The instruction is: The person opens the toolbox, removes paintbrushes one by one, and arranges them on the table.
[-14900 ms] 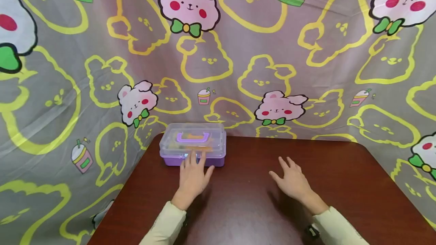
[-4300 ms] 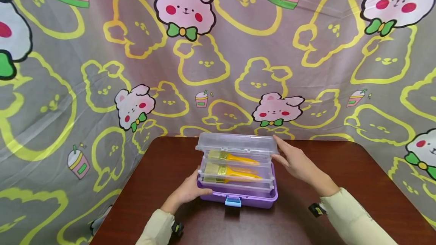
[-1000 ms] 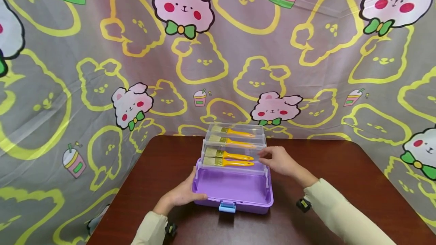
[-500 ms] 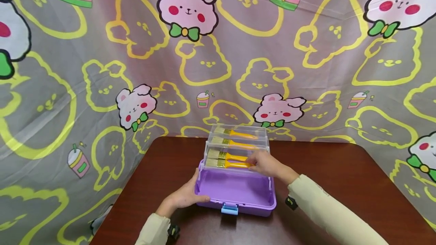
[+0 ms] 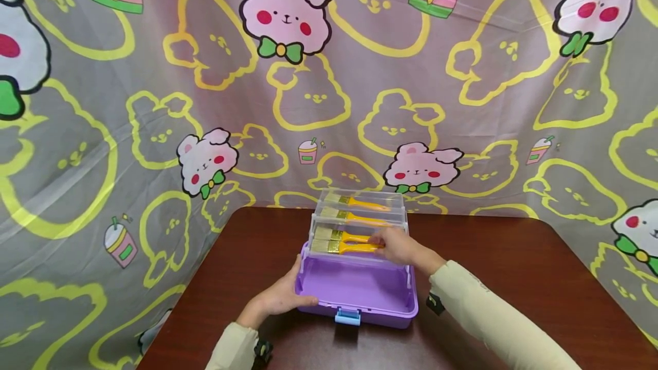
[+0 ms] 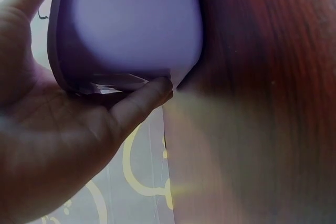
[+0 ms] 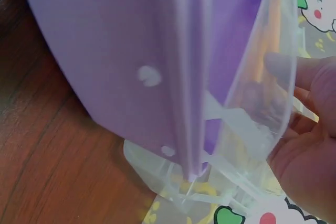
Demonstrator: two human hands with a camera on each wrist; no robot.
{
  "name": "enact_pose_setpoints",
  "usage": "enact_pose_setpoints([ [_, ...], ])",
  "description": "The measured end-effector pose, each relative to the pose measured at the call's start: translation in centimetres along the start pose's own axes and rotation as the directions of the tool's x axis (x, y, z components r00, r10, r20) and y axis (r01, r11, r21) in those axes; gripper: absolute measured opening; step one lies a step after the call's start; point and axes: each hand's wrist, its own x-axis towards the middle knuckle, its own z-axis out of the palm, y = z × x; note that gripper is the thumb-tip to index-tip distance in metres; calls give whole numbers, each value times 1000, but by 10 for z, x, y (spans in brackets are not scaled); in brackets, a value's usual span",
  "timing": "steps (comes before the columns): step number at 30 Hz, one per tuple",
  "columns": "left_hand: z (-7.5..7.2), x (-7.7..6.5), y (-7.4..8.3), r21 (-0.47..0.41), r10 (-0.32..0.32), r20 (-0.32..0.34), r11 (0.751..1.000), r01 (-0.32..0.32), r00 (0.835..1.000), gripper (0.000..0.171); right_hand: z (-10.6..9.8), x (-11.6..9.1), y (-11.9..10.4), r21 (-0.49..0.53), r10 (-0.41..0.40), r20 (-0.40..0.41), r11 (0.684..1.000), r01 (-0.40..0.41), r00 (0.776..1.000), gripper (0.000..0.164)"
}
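Observation:
A purple storage box [image 5: 380,317] with a blue latch [image 5: 348,317] stands open on the table, its clear tiered trays [image 5: 398,219] raised at the back. Flat paintbrushes with yellow handles and pale bristles lie in these trays. My left hand [image 5: 281,294] grips the box's left front corner, thumb over the rim; in the left wrist view its fingers lie along the purple side wall [image 6: 136,19]. With thumb and fingers, my right hand [image 5: 403,249] pinches the handle of the frontmost paintbrush [image 5: 329,246] in the lowest tray. The right wrist view shows that thumb inside the clear tray wall [image 7: 286,98].
More paintbrushes [image 5: 354,217] lie in the tiers behind. The box's deep purple bottom [image 5: 354,285] is bare. Dark brown table [image 5: 493,278] surrounds the box, and a patterned cloth [image 5: 360,73] hangs behind and to the left.
Since the first frame, the box has come forward and right and been opened, its trays unfolded. Lately my right hand moved left from the tray's end onto the front brush handle; the left stays put.

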Motion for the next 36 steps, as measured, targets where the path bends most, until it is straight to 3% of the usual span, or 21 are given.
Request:
enact_pose_setpoints([
  [6, -1, 1, 1, -4, -17, -2, 1000, 17, 1000, 117, -4, 7, -9, 84, 49, 35, 995, -51, 998, 26],
  [16, 0, 3, 1, 35, -75, -11, 997, 75, 997, 116, -5, 11, -15, 35, -36, 52, 999, 34, 998, 25],
  [27, 0, -3, -2, 77, -95, -36, 992, 98, 995, 117, -35, -20, -22, 70, 16, -9, 997, -15, 1000, 29],
  [36, 2, -3, -1, 88, -127, -48, 988, 130, 991, 117, -62, -55, -4, 147, 107, -78, 985, -94, 991, 30],
])
